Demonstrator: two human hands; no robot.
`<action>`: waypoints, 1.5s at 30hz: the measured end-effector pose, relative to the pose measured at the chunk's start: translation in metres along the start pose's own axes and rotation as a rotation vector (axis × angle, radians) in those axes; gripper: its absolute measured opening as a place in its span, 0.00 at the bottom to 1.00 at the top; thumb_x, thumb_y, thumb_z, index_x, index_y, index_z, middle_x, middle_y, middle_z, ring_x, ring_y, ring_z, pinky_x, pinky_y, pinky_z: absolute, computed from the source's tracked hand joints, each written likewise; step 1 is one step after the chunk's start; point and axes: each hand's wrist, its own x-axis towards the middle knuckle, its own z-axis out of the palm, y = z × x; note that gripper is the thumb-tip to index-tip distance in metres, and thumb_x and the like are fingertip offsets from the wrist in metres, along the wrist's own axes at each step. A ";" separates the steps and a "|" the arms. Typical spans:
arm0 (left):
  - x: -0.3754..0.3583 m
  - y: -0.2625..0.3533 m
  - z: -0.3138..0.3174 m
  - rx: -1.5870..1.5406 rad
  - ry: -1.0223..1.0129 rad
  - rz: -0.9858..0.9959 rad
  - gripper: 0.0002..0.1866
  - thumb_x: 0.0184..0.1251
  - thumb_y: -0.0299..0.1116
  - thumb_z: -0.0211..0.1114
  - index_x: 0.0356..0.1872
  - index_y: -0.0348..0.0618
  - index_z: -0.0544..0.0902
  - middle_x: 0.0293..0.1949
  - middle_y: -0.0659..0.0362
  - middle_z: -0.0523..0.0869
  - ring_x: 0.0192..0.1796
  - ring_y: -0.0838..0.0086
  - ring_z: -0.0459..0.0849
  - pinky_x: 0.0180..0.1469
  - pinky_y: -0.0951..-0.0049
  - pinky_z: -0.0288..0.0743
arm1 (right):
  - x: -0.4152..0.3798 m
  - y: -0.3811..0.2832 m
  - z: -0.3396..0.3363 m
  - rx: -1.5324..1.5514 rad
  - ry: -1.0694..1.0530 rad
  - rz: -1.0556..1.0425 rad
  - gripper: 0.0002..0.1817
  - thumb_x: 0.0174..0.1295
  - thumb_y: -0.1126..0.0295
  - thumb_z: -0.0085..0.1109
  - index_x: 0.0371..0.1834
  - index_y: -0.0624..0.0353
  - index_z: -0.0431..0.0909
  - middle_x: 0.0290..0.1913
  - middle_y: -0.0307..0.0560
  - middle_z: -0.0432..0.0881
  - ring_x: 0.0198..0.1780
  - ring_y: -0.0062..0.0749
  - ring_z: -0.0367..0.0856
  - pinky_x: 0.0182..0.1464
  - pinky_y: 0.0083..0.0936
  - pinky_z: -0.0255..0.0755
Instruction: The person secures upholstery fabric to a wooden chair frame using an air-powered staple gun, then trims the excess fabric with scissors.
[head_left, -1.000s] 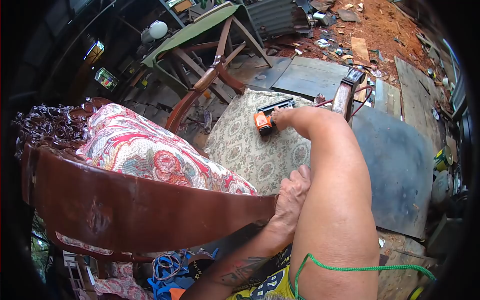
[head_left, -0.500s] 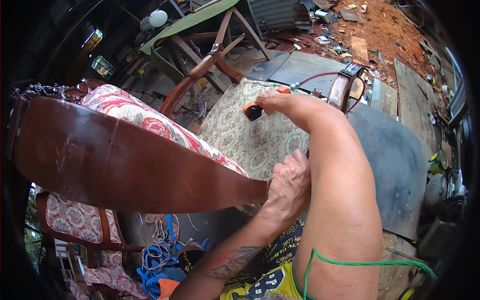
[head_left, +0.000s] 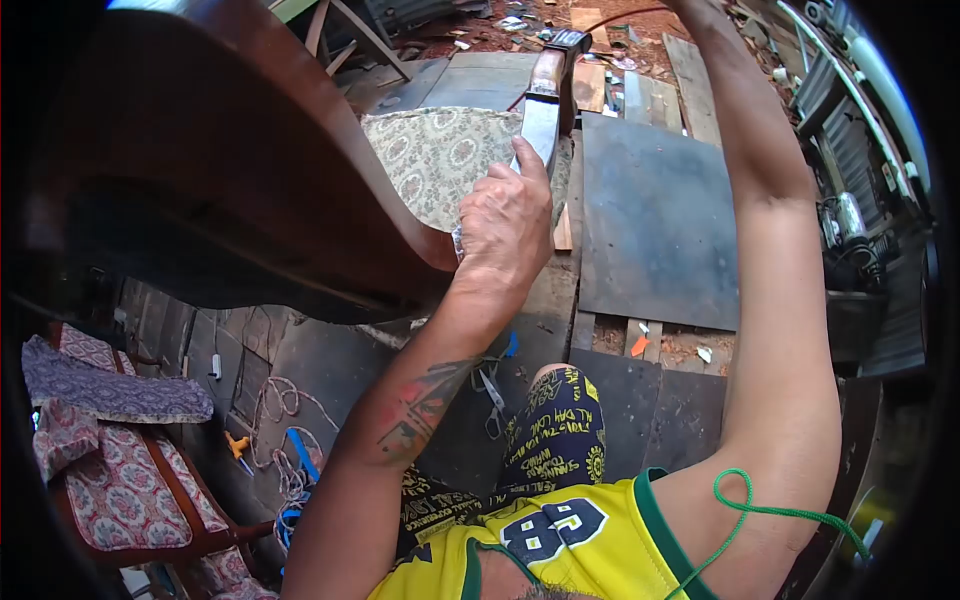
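My left hand is closed around the chair arm, its fingers wrapped over the wood and one finger lying along the pale top. The upholstered floral seat lies just beyond the hand. At the left, the dark brown curved wooden chair back looms close to the camera and hides part of the seat. My right arm stretches up to the top edge, where the frame cuts off the hand. A thin red hose runs near that wrist.
A grey sheet covers floorboards to the right. Scissors lie on the floor near my knee. Tangled cord, an orange-handled tool and another floral-upholstered chair are at lower left. Scrap and pipes line the right side.
My right hand, which held an orange-and-black tool over the seat, has swung up and out of view. The view has shifted, and the chair back looms larger. My left hand still grips the chair arm.
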 end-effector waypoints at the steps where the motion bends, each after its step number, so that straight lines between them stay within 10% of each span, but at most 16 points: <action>1: -0.001 0.002 0.003 -0.021 0.003 0.008 0.40 0.64 0.42 0.71 0.72 0.27 0.69 0.35 0.48 0.84 0.33 0.63 0.89 0.30 0.65 0.84 | -0.022 0.020 -0.024 0.044 0.085 -0.070 0.15 0.56 0.70 0.65 0.47 0.59 0.84 0.42 0.62 0.88 0.48 0.55 0.88 0.49 0.41 0.80; 8: -0.016 0.007 0.014 0.088 0.221 -0.093 0.31 0.63 0.26 0.65 0.71 0.42 0.75 0.35 0.56 0.85 0.35 0.71 0.85 0.27 0.69 0.72 | -0.236 -0.015 -0.181 -0.301 -0.110 0.505 0.24 0.65 0.56 0.62 0.59 0.59 0.82 0.45 0.57 0.88 0.45 0.44 0.88 0.48 0.40 0.79; 12: -0.062 -0.051 0.021 0.867 0.967 0.210 0.21 0.57 0.26 0.64 0.53 0.27 0.85 0.40 0.50 0.89 0.41 0.67 0.87 0.47 0.66 0.83 | -0.381 -0.066 -0.214 -0.317 -0.248 0.893 0.33 0.68 0.44 0.64 0.60 0.66 0.83 0.47 0.59 0.89 0.43 0.39 0.87 0.46 0.37 0.78; 15: -0.049 0.000 0.067 0.314 1.048 0.179 0.17 0.65 0.33 0.59 0.48 0.31 0.86 0.46 0.50 0.87 0.55 0.62 0.83 0.59 0.59 0.78 | -0.477 -0.132 -0.228 -0.095 -0.145 1.000 0.26 0.69 0.50 0.67 0.53 0.64 0.82 0.34 0.45 0.83 0.31 0.30 0.79 0.35 0.29 0.72; 18: -0.108 0.007 0.053 -0.755 0.871 0.668 0.09 0.57 0.41 0.63 0.26 0.48 0.84 0.32 0.61 0.85 0.43 0.65 0.84 0.42 0.59 0.80 | -0.543 -0.202 -0.254 -0.082 -0.242 1.254 0.18 0.70 0.53 0.66 0.45 0.60 0.81 0.23 0.37 0.76 0.19 0.23 0.72 0.23 0.26 0.67; 22: -0.206 -0.007 0.131 -0.983 0.265 0.952 0.10 0.57 0.38 0.64 0.18 0.52 0.82 0.24 0.62 0.87 0.33 0.67 0.90 0.27 0.62 0.83 | -0.600 -0.252 -0.315 -0.367 -0.183 1.491 0.21 0.70 0.52 0.66 0.47 0.61 0.81 0.27 0.40 0.78 0.24 0.29 0.76 0.31 0.32 0.71; 27: -0.260 0.041 0.234 -1.290 -0.482 0.313 0.10 0.59 0.38 0.65 0.31 0.46 0.91 0.30 0.49 0.90 0.37 0.53 0.91 0.39 0.50 0.83 | -0.585 -0.318 -0.410 -0.181 0.491 1.598 0.22 0.69 0.54 0.68 0.53 0.62 0.79 0.38 0.46 0.82 0.35 0.34 0.80 0.44 0.36 0.75; 30: -0.283 0.067 0.282 -1.049 -0.412 0.614 0.13 0.61 0.36 0.61 0.35 0.46 0.93 0.38 0.48 0.92 0.45 0.63 0.93 0.38 0.50 0.84 | -0.569 -0.369 -0.492 0.001 0.958 1.508 0.24 0.69 0.55 0.68 0.57 0.63 0.78 0.45 0.50 0.84 0.41 0.37 0.83 0.52 0.38 0.78; 32: -0.303 0.118 0.337 -1.427 -0.902 -0.061 0.24 0.69 0.49 0.60 0.41 0.35 0.91 0.43 0.38 0.90 0.52 0.48 0.90 0.54 0.51 0.83 | -0.553 -0.415 -0.518 0.027 1.184 1.435 0.25 0.69 0.56 0.69 0.59 0.63 0.77 0.49 0.52 0.86 0.45 0.39 0.85 0.57 0.39 0.79; 34: -0.301 0.105 0.327 -1.604 -1.078 -0.276 0.35 0.69 0.60 0.60 0.45 0.28 0.88 0.44 0.30 0.87 0.55 0.40 0.87 0.62 0.53 0.78 | -0.557 -0.454 -0.519 -0.008 1.308 1.424 0.23 0.69 0.54 0.68 0.55 0.62 0.76 0.47 0.53 0.86 0.45 0.40 0.86 0.57 0.41 0.81; 35: -0.300 0.103 0.325 -1.672 -1.095 -0.321 0.35 0.71 0.62 0.59 0.39 0.31 0.89 0.36 0.36 0.90 0.46 0.44 0.90 0.51 0.53 0.83 | -0.565 -0.459 -0.510 -0.012 1.339 1.450 0.22 0.69 0.52 0.68 0.49 0.60 0.76 0.43 0.53 0.85 0.42 0.41 0.86 0.54 0.41 0.82; 36: -0.298 0.106 0.326 -1.752 -1.298 -0.382 0.33 0.74 0.65 0.56 0.53 0.41 0.84 0.37 0.60 0.86 0.39 0.68 0.88 0.41 0.58 0.83 | -0.560 -0.473 -0.492 -0.009 1.363 1.451 0.21 0.69 0.51 0.68 0.46 0.59 0.77 0.41 0.50 0.85 0.41 0.40 0.85 0.53 0.41 0.82; 41: -0.282 0.093 0.316 -1.841 -1.239 -0.350 0.35 0.74 0.62 0.60 0.62 0.38 0.78 0.48 0.58 0.83 0.51 0.65 0.84 0.51 0.55 0.81 | -0.599 -0.519 -0.431 0.162 1.377 1.626 0.18 0.68 0.54 0.70 0.39 0.56 0.74 0.31 0.44 0.80 0.34 0.35 0.82 0.46 0.36 0.83; 42: -0.283 0.100 0.317 -1.810 -1.060 -0.443 0.29 0.74 0.60 0.58 0.29 0.40 0.81 0.27 0.58 0.84 0.31 0.67 0.84 0.34 0.59 0.82 | -0.610 -0.520 -0.423 0.130 1.413 1.645 0.18 0.68 0.56 0.70 0.40 0.56 0.74 0.31 0.44 0.79 0.35 0.35 0.81 0.46 0.38 0.83; 45: -0.270 0.123 0.328 -1.638 -1.081 -0.540 0.31 0.72 0.62 0.58 0.37 0.38 0.84 0.35 0.53 0.86 0.39 0.61 0.86 0.40 0.54 0.83 | -0.637 -0.520 -0.427 0.174 1.462 1.756 0.16 0.67 0.59 0.71 0.42 0.55 0.73 0.35 0.44 0.77 0.38 0.35 0.80 0.49 0.41 0.83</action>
